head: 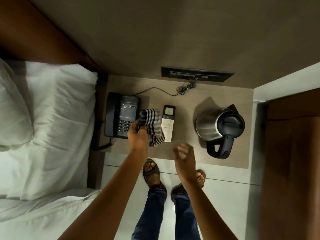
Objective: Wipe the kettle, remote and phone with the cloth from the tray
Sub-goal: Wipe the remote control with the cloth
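tabletop: phone left | remote middle | kettle right, well apart | cloth between phone and remote, overlapping remote's left edge | switch panel behind on wall | bed left of tabletop

One head-worn wide-angle view looks almost straight down from standing height — the bedside table fills mid-frame, its back edge toward the top, the bed left, the person's feet below.
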